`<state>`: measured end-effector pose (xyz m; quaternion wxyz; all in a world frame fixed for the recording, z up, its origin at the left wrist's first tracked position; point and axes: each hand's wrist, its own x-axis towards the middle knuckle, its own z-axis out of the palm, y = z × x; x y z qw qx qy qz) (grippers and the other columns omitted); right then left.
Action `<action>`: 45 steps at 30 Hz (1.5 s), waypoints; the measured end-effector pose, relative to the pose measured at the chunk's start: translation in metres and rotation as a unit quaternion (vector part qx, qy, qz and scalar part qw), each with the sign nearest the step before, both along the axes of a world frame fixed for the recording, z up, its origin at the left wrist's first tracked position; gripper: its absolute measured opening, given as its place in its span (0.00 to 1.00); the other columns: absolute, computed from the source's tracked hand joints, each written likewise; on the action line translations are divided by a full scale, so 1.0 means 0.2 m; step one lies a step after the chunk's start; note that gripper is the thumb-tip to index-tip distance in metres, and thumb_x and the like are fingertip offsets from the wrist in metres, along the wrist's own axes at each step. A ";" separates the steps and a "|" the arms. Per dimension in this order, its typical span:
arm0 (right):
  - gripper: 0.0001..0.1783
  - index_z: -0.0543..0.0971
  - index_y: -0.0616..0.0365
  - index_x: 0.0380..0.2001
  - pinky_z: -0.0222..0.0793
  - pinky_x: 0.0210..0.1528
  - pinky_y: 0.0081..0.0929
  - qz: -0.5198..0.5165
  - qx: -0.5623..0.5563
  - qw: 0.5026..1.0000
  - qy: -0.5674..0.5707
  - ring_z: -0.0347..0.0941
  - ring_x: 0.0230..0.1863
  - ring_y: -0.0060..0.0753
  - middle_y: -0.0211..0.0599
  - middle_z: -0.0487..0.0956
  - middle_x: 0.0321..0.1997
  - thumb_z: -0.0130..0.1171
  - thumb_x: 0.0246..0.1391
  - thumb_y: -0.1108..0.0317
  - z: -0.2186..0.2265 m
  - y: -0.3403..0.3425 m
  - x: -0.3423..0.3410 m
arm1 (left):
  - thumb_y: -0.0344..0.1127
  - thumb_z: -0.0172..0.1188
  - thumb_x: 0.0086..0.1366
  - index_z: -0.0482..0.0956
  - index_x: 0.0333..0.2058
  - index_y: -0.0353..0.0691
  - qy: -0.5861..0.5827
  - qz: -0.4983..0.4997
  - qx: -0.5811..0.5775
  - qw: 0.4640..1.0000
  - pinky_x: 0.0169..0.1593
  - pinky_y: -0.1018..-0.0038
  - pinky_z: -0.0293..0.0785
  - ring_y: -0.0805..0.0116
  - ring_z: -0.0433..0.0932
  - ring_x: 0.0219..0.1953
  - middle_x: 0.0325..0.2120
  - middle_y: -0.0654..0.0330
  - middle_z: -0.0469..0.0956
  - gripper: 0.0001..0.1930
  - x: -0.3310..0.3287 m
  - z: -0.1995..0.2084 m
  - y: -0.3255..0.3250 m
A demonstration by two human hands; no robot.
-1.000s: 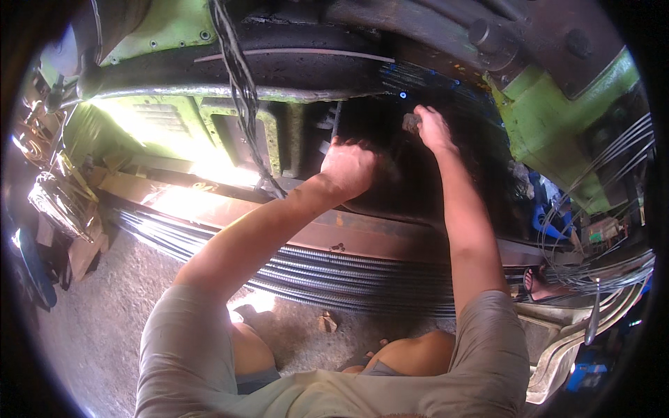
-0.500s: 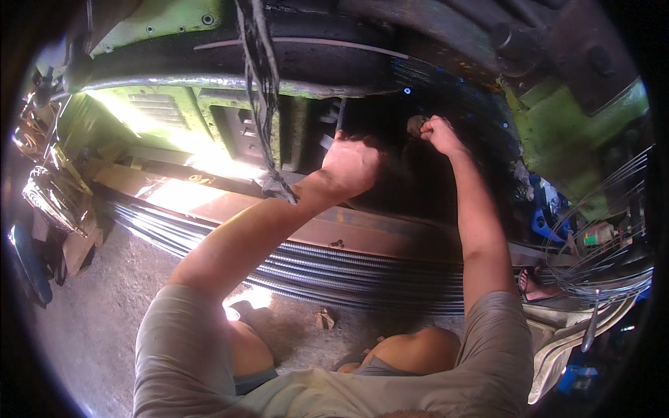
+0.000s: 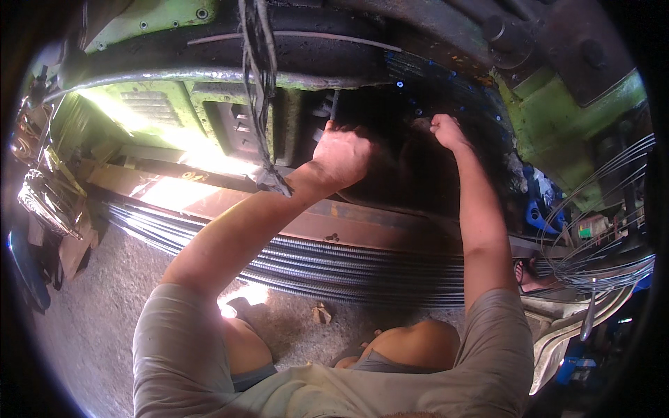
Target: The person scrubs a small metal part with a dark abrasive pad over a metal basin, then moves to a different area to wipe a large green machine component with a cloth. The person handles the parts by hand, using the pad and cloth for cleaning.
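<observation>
Both my arms reach into the dark opening of a worn green metal machine [image 3: 167, 104]. My left hand [image 3: 343, 155] is closed beside an upright metal rod [image 3: 335, 104], its thumb raised near the rod's lower end. Shadow hides its other fingers and whatever they grip. Farther right, my right hand [image 3: 447, 131] is closed, its fingertips pinching a small brown crumpled wad, perhaps a rag [image 3: 421, 124], against the dark inner side. The surface under the wad is too dark to make out.
A bundle of dark cables [image 3: 258, 90] hangs by my left forearm. Below my arms lie a rusty steel beam [image 3: 279, 216] and ribbed steel bars [image 3: 334, 268]. Coiled wire [image 3: 592, 265] and a blue object [image 3: 540, 209] are at right. A small brown scrap [image 3: 321, 313] lies on the floor.
My right hand has shifted slightly right relative to the machine, and the brown wad shows less clearly in shadow. The whole view has moved a little; my left hand stays near the rod.
</observation>
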<state>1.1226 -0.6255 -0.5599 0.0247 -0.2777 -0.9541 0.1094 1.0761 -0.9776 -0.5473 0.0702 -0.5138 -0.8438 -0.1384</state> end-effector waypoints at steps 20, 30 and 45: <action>0.13 0.80 0.55 0.46 0.72 0.56 0.48 -0.033 0.018 0.971 0.236 0.76 0.54 0.58 0.52 0.82 0.48 0.59 0.58 0.67 -0.08 -0.01 -0.39 | 0.35 0.61 0.57 0.85 0.35 0.50 0.034 -0.011 0.062 0.997 0.50 0.57 0.73 0.57 0.81 0.42 0.39 0.58 0.80 0.07 0.01 -0.05 0.00; 0.18 0.78 0.54 0.53 0.73 0.57 0.52 -0.128 0.125 0.983 0.035 0.76 0.57 0.61 0.58 0.80 0.53 0.54 0.59 0.70 0.07 0.17 -0.27 | 0.35 0.60 0.60 0.84 0.44 0.51 0.025 0.020 0.014 0.999 0.57 0.50 0.69 0.56 0.79 0.51 0.45 0.57 0.79 0.13 0.01 0.01 -0.04; 0.12 0.80 0.51 0.44 0.74 0.56 0.49 -0.106 0.105 0.984 0.100 0.77 0.55 0.55 0.47 0.83 0.48 0.59 0.55 0.72 -0.10 0.21 -0.48 | 0.38 0.60 0.62 0.83 0.46 0.52 0.012 0.034 -0.003 0.999 0.60 0.44 0.67 0.54 0.76 0.55 0.48 0.57 0.78 0.13 0.00 -0.03 -0.08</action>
